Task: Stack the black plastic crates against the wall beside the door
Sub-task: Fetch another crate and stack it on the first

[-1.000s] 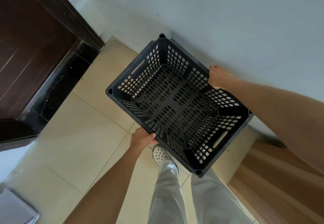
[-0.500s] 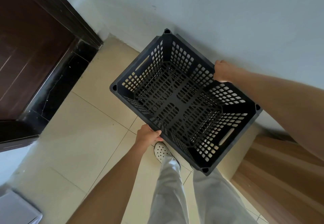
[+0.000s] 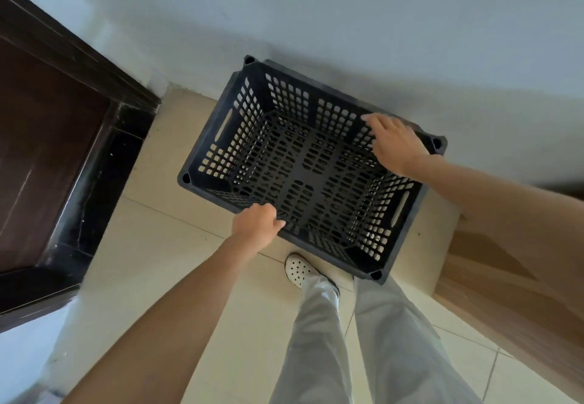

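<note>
One black perforated plastic crate (image 3: 311, 163) sits at mid-frame, its far side close against the pale wall (image 3: 347, 24), right of the single dark brown wooden door (image 3: 47, 150). Two hands are on it. The left hand (image 3: 257, 226) curls over the near rim. The right hand (image 3: 395, 144) lies on the far rim, its grip unclear. One white holed shoe (image 3: 298, 269) shows on the cream floor tiles (image 3: 142, 277).

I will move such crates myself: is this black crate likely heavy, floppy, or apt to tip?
Probably light: the black crate is empty, open lattice. Likely stiff: its rim looks straight where the left hand grips and the right hand rests. Wide flat base, unlikely to tip.
</note>
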`<state>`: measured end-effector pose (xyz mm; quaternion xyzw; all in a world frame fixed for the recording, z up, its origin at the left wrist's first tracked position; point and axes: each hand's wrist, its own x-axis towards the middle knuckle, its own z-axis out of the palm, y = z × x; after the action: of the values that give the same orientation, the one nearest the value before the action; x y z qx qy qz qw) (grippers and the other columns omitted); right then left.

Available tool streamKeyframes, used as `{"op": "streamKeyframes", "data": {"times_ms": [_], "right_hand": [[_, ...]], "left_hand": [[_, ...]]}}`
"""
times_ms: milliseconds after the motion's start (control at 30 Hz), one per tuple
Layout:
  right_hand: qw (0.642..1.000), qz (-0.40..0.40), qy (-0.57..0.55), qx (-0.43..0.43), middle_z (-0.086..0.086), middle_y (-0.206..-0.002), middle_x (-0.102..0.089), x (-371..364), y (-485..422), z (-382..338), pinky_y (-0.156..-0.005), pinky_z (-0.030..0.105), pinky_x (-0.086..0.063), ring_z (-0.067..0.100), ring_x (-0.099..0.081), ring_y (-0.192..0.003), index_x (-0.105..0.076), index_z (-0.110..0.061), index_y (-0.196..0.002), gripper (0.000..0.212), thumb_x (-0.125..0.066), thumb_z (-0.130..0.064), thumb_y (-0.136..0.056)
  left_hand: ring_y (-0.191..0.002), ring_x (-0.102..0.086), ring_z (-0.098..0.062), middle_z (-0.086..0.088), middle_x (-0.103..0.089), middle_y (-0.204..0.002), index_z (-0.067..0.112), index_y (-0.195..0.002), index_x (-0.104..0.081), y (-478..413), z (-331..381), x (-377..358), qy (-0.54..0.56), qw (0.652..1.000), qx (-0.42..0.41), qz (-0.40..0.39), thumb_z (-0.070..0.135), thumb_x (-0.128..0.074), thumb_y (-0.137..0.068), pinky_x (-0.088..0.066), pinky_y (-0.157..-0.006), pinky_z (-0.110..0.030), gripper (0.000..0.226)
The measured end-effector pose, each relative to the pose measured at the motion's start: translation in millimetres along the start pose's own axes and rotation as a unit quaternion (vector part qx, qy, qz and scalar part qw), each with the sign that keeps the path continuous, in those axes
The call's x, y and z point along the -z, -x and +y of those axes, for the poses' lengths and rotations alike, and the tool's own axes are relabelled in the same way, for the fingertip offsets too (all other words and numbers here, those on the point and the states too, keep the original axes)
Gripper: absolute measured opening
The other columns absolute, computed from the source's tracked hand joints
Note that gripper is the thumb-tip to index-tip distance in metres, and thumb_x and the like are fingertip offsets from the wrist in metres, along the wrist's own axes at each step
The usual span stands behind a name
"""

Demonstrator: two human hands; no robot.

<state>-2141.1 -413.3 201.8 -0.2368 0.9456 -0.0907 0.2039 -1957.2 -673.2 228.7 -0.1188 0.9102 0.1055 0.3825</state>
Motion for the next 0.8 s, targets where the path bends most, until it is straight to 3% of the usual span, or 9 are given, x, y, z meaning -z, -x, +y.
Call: {"op": "streamKeyframes", "data": {"times_ms": [200, 367, 467, 600, 700, 800], "right_hand": [[0.996, -0.051, 0.078, 0.007, 0.005, -0.151, -0.036, -32.8, 88.3, 22.9, -0.116, 0.045, -0.024, 0.027, -0.026, -0.143, -0.030, -0.019, -0.147, 0.052, -0.042, -0.027, -0.098], [0.988, -0.097, 0.107, 0.046, -0.001, -0.148, -0.040, -73.2, 144.1, 14.0, -0.120, 0.044, -0.006, 0.022, -0.021, -0.146, -0.037, -0.024, -0.144, 0.050, -0.030, -0.046, -0.100], [0.987, -0.095, 0.123, 0.050, 0.002, -0.152, -0.034, -94.9, 159.3, 9.9, -0.119, 0.048, 0.009, 0.026, -0.006, -0.149, -0.037, -0.022, -0.145, 0.057, -0.015, -0.049, -0.100], [0.992, -0.049, 0.097, 0.058, 0.006, -0.159, -0.023, -109.5, 160.3, 14.5, -0.119, 0.050, 0.007, 0.029, 0.001, -0.149, -0.034, -0.022, -0.147, 0.060, -0.012, -0.050, -0.099], [0.993, -0.021, 0.085, 0.083, 0.006, -0.158, -0.024, -113.3, 158.7, 19.2, -0.119, 0.051, 0.003, 0.029, -0.004, -0.149, -0.038, -0.024, -0.145, 0.054, -0.020, -0.049, -0.101], [0.992, -0.020, 0.061, 0.111, 0.003, -0.156, -0.028, -113.1, 158.3, 24.0, -0.119, 0.051, 0.005, 0.027, -0.007, -0.149, -0.042, -0.025, -0.143, 0.053, -0.020, -0.049, -0.100]], "left_hand": [[-0.090, -0.065, -0.022, 0.000, -0.068, -0.095, 0.016, -0.100, -0.058, -3.6, 68.4, -8.9, 0.001, 0.985, -0.173, 0.018, 0.034, -0.050, -0.098, -0.055, -0.077, -0.041, 0.019], [-0.111, -0.057, -0.027, -0.005, -0.062, -0.118, 0.017, -0.120, -0.056, 6.4, 120.3, -73.2, -0.068, 0.961, -0.268, -0.018, 0.047, -0.036, -0.100, -0.048, -0.089, -0.041, 0.041], [-0.116, -0.055, -0.026, -0.005, -0.060, -0.124, 0.018, -0.130, -0.050, 16.0, 137.2, -114.9, -0.096, 0.957, -0.272, 0.012, 0.057, -0.023, -0.099, -0.044, -0.095, -0.040, 0.057], [-0.123, -0.053, -0.026, -0.008, -0.062, -0.128, 0.012, -0.137, -0.047, 24.1, 149.6, -147.0, -0.127, 0.956, -0.253, 0.081, 0.068, -0.016, -0.093, -0.040, -0.103, -0.044, 0.079], [-0.124, -0.055, -0.027, -0.007, -0.067, -0.121, 0.012, -0.131, -0.054, 24.5, 149.8, -153.6, -0.135, 0.949, -0.251, 0.137, 0.068, -0.023, -0.094, -0.040, -0.103, -0.049, 0.074], [-0.132, -0.050, -0.030, -0.006, -0.065, -0.125, 0.014, -0.132, -0.054, 24.6, 150.2, -155.4, -0.135, 0.949, -0.247, 0.140, 0.068, -0.024, -0.094, -0.034, -0.109, -0.056, 0.073]]}}
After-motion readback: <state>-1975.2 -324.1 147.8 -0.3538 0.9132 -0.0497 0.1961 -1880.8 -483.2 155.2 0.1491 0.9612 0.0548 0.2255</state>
